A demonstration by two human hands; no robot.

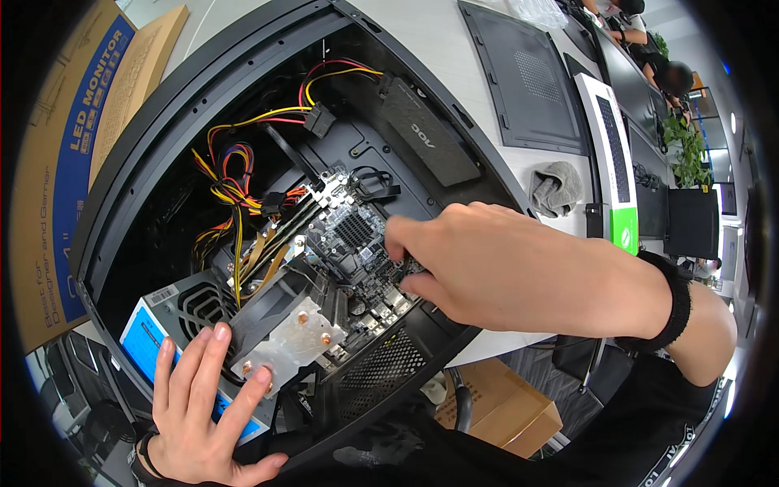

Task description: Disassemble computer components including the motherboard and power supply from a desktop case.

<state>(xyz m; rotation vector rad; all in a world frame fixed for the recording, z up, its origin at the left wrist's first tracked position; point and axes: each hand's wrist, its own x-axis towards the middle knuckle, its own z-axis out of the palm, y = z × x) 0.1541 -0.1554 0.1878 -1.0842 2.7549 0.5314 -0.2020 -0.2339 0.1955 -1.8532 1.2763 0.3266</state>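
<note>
An opened black computer case (105, 211) lies in front of me, with its motherboard (369, 243) exposed inside. My left hand (203, 414) rests with spread fingers over the power supply (182, 300) and its blue label. One fingertip touches the metal plate of the CPU cooler (296, 341), which carries copper-coloured studs. My right hand (487, 264) reaches over the motherboard's right side. Its thumb and forefinger are bent toward each other at the board; whatever lies between them is hidden. Bundled yellow, red and black power cables (235, 183) run beside the memory sticks (280, 235).
A cardboard monitor box (49, 203) stands at the left. Beyond the case lie a black side panel (527, 77), a grey cloth (556, 188) and a boxed keyboard (608, 154). Another cardboard box (499, 406) sits below the table. Other people (641, 32) are at the far right.
</note>
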